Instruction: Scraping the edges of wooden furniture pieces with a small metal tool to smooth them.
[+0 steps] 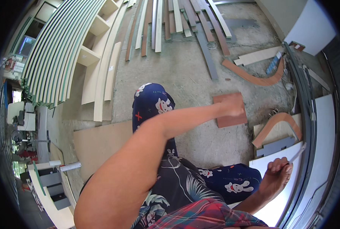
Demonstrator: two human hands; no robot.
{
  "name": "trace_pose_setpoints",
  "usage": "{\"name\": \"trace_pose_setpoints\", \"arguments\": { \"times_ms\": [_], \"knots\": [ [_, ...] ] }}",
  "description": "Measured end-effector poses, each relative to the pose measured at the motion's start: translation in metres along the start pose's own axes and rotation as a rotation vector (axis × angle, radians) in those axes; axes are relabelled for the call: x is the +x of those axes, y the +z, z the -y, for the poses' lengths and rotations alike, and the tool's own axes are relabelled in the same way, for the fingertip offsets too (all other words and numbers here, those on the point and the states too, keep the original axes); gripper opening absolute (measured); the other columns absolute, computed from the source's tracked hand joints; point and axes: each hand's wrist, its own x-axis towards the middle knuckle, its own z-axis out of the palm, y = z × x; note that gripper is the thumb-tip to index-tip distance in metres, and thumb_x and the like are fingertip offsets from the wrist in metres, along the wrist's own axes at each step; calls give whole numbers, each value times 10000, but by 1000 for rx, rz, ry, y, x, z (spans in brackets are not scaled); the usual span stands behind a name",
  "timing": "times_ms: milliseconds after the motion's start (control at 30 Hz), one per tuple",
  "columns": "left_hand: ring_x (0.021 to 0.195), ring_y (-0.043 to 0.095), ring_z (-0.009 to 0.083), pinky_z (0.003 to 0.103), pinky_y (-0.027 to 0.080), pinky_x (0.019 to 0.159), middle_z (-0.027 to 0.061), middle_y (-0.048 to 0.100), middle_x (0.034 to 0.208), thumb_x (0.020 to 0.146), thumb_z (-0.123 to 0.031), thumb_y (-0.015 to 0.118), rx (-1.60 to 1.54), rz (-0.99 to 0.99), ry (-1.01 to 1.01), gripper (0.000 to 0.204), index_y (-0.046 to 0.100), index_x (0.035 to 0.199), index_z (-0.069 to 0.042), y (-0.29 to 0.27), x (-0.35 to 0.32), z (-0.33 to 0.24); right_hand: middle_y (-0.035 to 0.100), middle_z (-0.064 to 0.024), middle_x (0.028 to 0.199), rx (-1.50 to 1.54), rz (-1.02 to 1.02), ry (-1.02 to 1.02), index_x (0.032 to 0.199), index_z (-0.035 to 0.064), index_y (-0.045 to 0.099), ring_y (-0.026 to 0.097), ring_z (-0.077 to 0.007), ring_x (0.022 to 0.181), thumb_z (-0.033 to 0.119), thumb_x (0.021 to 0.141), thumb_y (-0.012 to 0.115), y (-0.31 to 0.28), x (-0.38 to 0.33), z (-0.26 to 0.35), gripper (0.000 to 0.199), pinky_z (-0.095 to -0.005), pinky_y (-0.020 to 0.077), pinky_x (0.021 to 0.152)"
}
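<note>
My left arm reaches across to the right, over my bent knee. The left hand (234, 105) is at the upper right part of a square reddish-brown board (231, 121); its fingers are smeared and mostly hidden, so their grip does not show. Lower right, my right hand (277, 174) is closed around a thin, pale, stick-like tool (297, 153) whose far end points up and to the right. The exact kind of that tool is too blurred to tell. A white panel (258, 163) lies beneath and beside the right hand.
Curved brown wooden pieces (278, 118) and grey notched strips (275, 146) lie to the right, near a dark metal rail (306, 126). Long boards (177, 23) spread over the concrete at the far side. Stacked pale panels (63, 49) stand left; a tan sheet (101, 141) lies beside my knee.
</note>
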Motion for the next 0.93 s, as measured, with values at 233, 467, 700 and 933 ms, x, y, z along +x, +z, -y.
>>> {"name": "trace_pose_setpoints", "arguments": {
  "times_ms": [233, 467, 700, 933],
  "knots": [
    [837, 606, 328, 491, 469, 659, 181, 589, 949, 760, -154, 561, 438, 204, 300, 409, 503, 1147, -36, -73, -142, -5, 549, -44, 696, -397, 95, 203, 731, 37, 524, 449, -95, 633, 226, 879, 621, 72, 26, -32, 258, -224, 342, 590],
    [792, 596, 266, 384, 461, 605, 160, 564, 926, 767, -136, 533, 309, 213, 324, 492, 468, 1232, 12, -103, -160, -39, 498, -67, 671, -1122, 75, 143, 742, -19, 552, 464, -161, 611, -1, 803, 614, 88, 53, -52, 88, -277, 379, 578],
    [818, 596, 287, 412, 468, 634, 149, 577, 916, 728, -163, 613, 402, 328, 77, 599, 437, 1281, -14, -112, -147, -53, 567, -113, 693, -1203, 74, 300, 778, -10, 608, 551, -220, 612, 81, 814, 637, 92, 45, -63, 102, -339, 437, 592],
    [947, 592, 346, 470, 451, 778, 182, 568, 1077, 696, -259, 721, 255, 130, -190, 744, 383, 1331, -67, -90, -146, -24, 610, -135, 738, -1282, 43, 286, 805, 22, 631, 601, -247, 646, 110, 820, 651, 101, 9, -78, 92, -369, 462, 603]
  ]
}}
